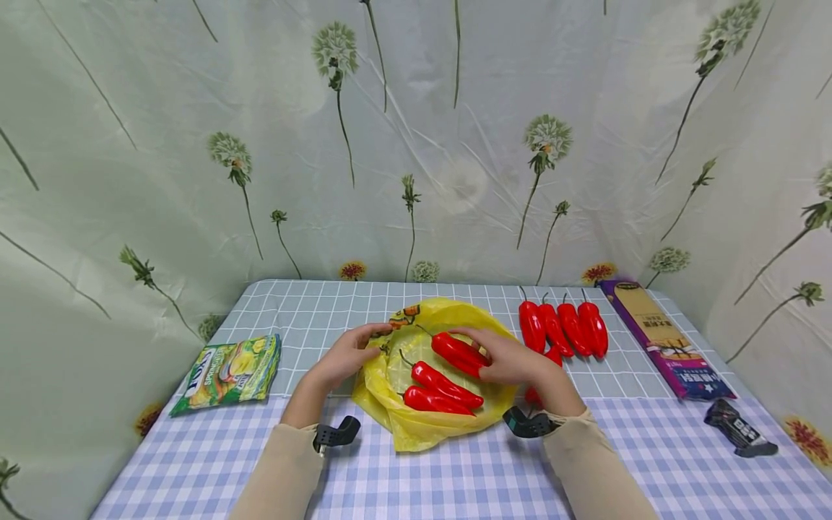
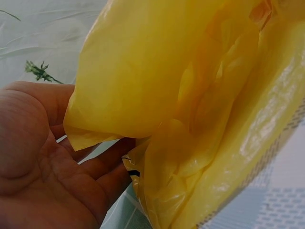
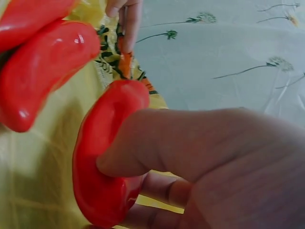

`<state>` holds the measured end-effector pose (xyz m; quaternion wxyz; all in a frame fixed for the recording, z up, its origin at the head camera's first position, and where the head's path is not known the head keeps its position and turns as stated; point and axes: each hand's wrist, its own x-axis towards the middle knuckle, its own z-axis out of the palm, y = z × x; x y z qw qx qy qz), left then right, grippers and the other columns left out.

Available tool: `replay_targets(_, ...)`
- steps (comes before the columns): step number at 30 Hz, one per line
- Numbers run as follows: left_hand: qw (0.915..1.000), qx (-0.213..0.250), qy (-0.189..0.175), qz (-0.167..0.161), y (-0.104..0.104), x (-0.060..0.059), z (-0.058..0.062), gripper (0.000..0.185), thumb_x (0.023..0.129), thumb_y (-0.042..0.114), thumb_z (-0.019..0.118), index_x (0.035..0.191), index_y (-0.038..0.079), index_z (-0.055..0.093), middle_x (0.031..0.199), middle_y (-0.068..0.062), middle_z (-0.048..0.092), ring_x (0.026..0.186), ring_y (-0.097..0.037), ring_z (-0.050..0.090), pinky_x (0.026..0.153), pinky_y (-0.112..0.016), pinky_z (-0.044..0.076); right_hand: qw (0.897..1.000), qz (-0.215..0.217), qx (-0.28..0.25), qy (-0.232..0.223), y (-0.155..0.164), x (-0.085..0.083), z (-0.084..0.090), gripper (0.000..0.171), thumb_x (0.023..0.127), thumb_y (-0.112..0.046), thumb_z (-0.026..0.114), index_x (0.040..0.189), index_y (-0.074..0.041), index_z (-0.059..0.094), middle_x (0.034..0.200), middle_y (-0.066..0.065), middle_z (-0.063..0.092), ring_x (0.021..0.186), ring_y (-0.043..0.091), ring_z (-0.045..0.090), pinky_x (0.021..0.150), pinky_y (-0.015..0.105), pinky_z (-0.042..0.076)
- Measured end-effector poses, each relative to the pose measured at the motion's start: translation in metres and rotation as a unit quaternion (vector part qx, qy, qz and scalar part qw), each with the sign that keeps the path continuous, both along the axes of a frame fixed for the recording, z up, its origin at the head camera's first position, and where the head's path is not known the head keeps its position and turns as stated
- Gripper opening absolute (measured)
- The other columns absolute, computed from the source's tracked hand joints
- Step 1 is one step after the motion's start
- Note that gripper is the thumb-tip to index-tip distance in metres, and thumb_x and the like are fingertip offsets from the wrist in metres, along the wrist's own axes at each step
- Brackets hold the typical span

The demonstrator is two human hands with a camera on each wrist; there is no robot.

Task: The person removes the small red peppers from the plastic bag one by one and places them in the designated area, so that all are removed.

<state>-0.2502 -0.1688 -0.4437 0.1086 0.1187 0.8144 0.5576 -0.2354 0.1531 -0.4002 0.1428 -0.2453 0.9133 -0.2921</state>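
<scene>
Yellow plastic forms the bag (image 1: 422,432) that lies open on the table (image 1: 422,491), between my two hands. Right hand (image 1: 510,359): the fingers pinch one red pepper (image 1: 458,354), with the thumb on the near face and the other fingers behind it. The gripped pepper is located over the interior of the bag, stem toward the left; I cannot tell whether its underside touches the plastic. Two loose peppers (image 1: 445,384) lie in the bag on the near side of the gripped pepper, side by side, stems also toward the left.

Left hand (image 1: 344,355): positioned at the left rim of the bag, beside the printed section. The fingers are slightly bent and in contact with the plastic. The plastic covers the fingertips in the left wrist view, so I cannot tell whether they pinch the rim.

Right of the bag, four peppers (image 1: 562,326) lie in a row, stems pointing away from me. Beyond this row is a purple and gold package (image 1: 663,336); a small black packet (image 1: 739,431) lies on its near side. Left of the bag, well apart from it, is a green printed packet (image 1: 229,372).
</scene>
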Motion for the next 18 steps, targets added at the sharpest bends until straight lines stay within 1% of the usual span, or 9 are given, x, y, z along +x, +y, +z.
replay_targets(4,1.0000,0.004,0.003,-0.004,-0.001,0.000,0.000,0.050,0.094,-0.001,0.051,0.143,0.008,0.053,0.152,-0.018,0.048,0.137,-0.036,0.047,0.098,-0.034,0.052,1.000,-0.005,-0.023,-0.014,0.004,0.001,0.005,0.088,0.080,0.002,0.070,0.153,-0.033,0.036,0.125,0.005,0.055,0.103,0.023,0.055,0.078,0.033,0.059)
replay_targets(7,1.0000,0.006,0.001,-0.004,-0.001,-0.001,-0.001,0.050,0.094,-0.001,0.052,0.144,0.008,0.053,0.152,-0.017,0.048,0.136,-0.035,0.048,0.096,-0.031,0.053,0.999,-0.007,-0.038,-0.025,0.007,0.001,0.009,0.093,0.079,0.005,0.068,0.156,-0.032,0.030,0.128,0.009,0.053,0.097,0.024,0.057,0.074,0.032,0.058)
replay_targets(9,1.0000,0.004,-0.001,-0.002,-0.001,-0.001,-0.001,0.050,0.094,-0.001,0.052,0.143,0.009,0.053,0.152,-0.016,0.048,0.136,-0.033,0.047,0.096,-0.030,0.052,0.998,-0.007,-0.046,-0.030,0.009,0.002,0.012,0.097,0.079,0.006,0.067,0.158,-0.033,0.025,0.131,0.012,0.052,0.093,0.025,0.057,0.071,0.032,0.058)
replay_targets(12,1.0000,0.003,-0.003,-0.001,0.000,-0.001,-0.001,0.049,0.095,-0.001,0.052,0.143,0.010,0.054,0.152,-0.015,0.049,0.137,-0.032,0.047,0.097,-0.031,0.052,0.998,-0.013,-0.056,-0.039,0.011,0.002,0.014,0.102,0.079,0.006,0.067,0.158,-0.037,0.020,0.130,0.012,0.053,0.090,0.024,0.058,0.068,0.031,0.058)
replay_targets(15,1.0000,0.002,-0.003,0.001,0.001,0.000,0.000,0.049,0.095,-0.001,0.052,0.143,0.010,0.054,0.152,-0.015,0.049,0.137,-0.032,0.047,0.100,-0.035,0.052,0.997,-0.008,-0.072,-0.037,0.015,0.001,0.015,0.102,0.079,0.006,0.067,0.158,-0.036,0.019,0.126,0.016,0.055,0.088,0.024,0.060,0.069,0.032,0.059)
replay_targets(18,1.0000,0.001,-0.003,0.002,0.001,0.001,0.000,0.049,0.095,0.000,0.052,0.143,0.010,0.054,0.152,-0.015,0.048,0.139,-0.033,0.045,0.104,-0.040,0.051,0.996,-0.011,-0.085,-0.039,0.019,0.000,0.016,0.099,0.079,0.004,0.068,0.157,-0.035,0.022,0.124,0.017,0.056,0.089,0.024,0.061,0.071,0.033,0.060)
